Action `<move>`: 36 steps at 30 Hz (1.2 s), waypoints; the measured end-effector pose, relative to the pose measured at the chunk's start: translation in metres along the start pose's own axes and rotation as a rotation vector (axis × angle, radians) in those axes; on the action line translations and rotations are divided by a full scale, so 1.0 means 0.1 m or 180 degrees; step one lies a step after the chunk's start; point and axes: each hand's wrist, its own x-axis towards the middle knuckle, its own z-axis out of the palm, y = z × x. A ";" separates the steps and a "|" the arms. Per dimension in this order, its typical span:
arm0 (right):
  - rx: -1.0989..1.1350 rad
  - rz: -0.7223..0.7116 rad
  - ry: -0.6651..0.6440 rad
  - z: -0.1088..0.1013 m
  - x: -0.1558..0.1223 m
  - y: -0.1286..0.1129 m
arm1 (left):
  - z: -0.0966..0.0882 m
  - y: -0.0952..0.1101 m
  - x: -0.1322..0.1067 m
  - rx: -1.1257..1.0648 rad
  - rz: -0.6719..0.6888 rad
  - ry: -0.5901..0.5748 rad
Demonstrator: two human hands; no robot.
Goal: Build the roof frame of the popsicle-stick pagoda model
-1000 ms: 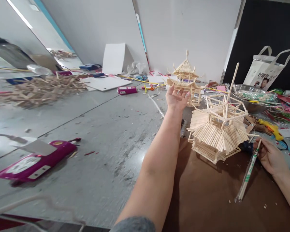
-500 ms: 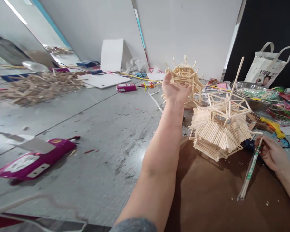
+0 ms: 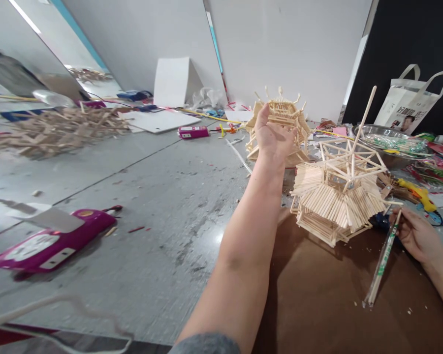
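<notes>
My left hand [image 3: 272,137] reaches far across the table [image 3: 151,196], palm up, fingers curled around the small pagoda [image 3: 280,125] — it hangs tilted in that grasp, off the surface, likely cradled from below because the stick frame is fragile. My right hand [image 3: 415,235] rests on the brown mat [image 3: 317,295], pinching the top of a wrapped chopstick pack [image 3: 382,263] whose lower end sits on the mat, just beside the big pagoda [image 3: 335,196] with its mast pointing up. A glue gun [image 3: 417,192] lies behind. A second ago the small pagoda stood upright on the table, my open hand only touching it — now it is lifted and tipped toward me.
</notes>
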 end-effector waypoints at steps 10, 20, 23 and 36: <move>0.0059 0.0083 0.0014 0.02 -0.01 -0.02 | -0.02 -0.04 -0.01 0.0370 0.0295 -0.0089; 0.0052 0.0088 0.0030 0.03 -0.02 -0.02 | -0.23 -0.14 0.13 -0.0141 0.0204 0.0278; 0.0041 0.0109 0.0020 0.04 -0.02 -0.03 | -0.22 -0.13 0.12 -0.0309 0.0176 0.0307; -0.0036 0.0018 -0.0015 0.02 -0.01 -0.02 | -0.31 -0.13 0.15 -0.0367 0.0294 0.0073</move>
